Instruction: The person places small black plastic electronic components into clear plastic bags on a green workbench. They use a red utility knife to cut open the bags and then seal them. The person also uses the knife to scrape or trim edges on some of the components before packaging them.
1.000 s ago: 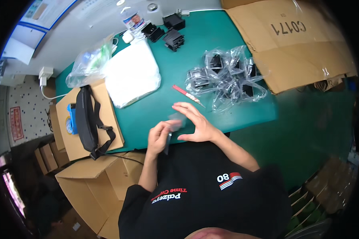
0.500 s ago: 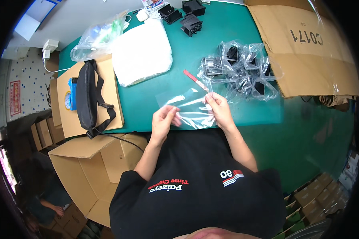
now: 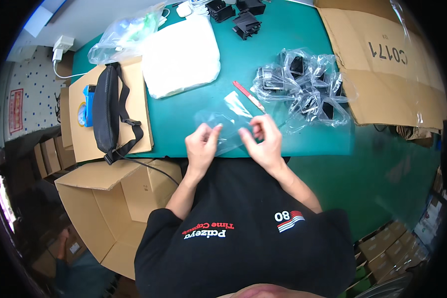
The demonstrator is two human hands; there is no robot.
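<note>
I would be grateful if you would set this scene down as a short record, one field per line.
Left hand: left hand at the left side of a clear plastic film; grip unclear
Right hand: right hand at the film's right side; grip unclear
Surface: green table
Beyond right hand: slim red-and-white tool
Table's right side: black parts in clear plastic
Far side: three unwrapped black parts
Table's left side: white pack; black strapped pouch lying on cardboard

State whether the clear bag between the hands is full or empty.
It looks empty: the green table shows through the clear bag, with nothing visible inside.
</note>
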